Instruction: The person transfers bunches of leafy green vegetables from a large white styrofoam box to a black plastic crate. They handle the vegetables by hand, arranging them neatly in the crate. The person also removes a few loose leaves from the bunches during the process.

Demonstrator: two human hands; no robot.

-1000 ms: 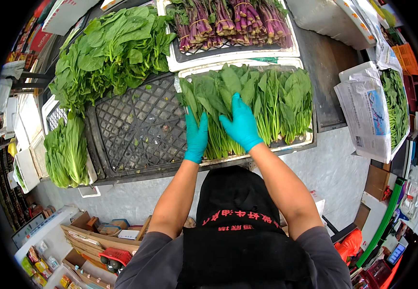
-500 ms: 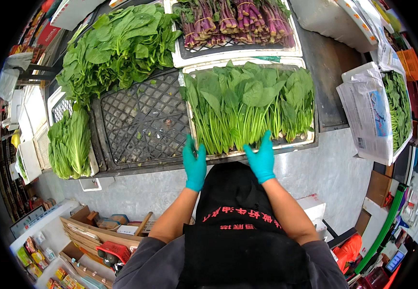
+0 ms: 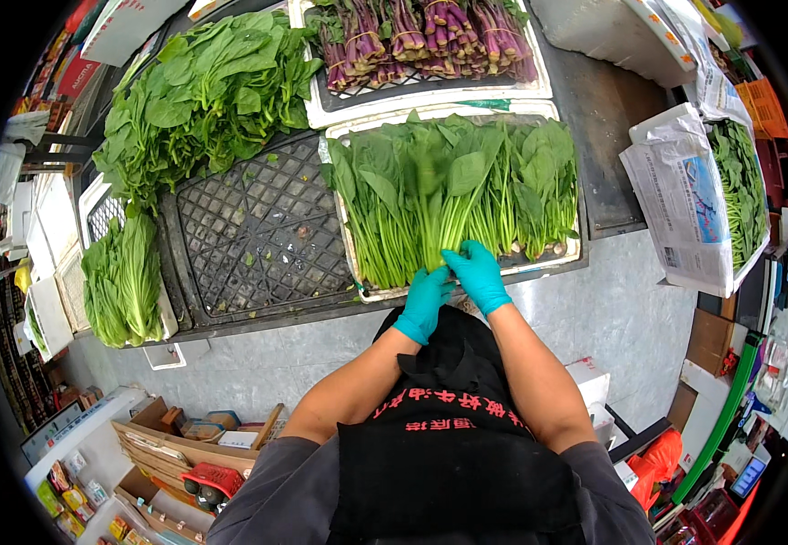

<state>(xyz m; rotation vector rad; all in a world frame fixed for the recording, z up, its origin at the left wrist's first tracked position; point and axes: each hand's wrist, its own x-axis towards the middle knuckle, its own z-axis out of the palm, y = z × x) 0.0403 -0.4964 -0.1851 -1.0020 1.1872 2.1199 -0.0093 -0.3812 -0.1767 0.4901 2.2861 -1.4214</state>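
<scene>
The leafy greens (image 3: 467, 186) stand in rows in a white-rimmed tray (image 3: 374, 296) on the near side of the dark surface (image 3: 607, 163), stem ends toward the person and leaves pointing far, with purple-stemmed bunches (image 3: 412, 41) beyond them and a black mesh tray (image 3: 262, 236) to their left. The left hand (image 3: 428, 302) and the right hand (image 3: 478, 277), both in teal gloves, come together over the tray's near rim, fingers bent in toward the stem ends of the middle bunch (image 3: 432, 222); the gloves cover the contact, so I cannot tell whether either one grips the stems or only presses against them. The likeliest trouble, in my judgement, is bruised or snapped stems if the fingers squeeze hard at this narrow end. Loose stalks could also slip sideways and spoil the row if the hands catch only some of them, and leaves overlapping the neighbours could tear if the bunch is dragged. Half a second ago the hands were apart, the left by the tray's near left corner and the right farther along the rim; now they meet around the middle, and the leaves above them are blurred where they were sharp.
</scene>
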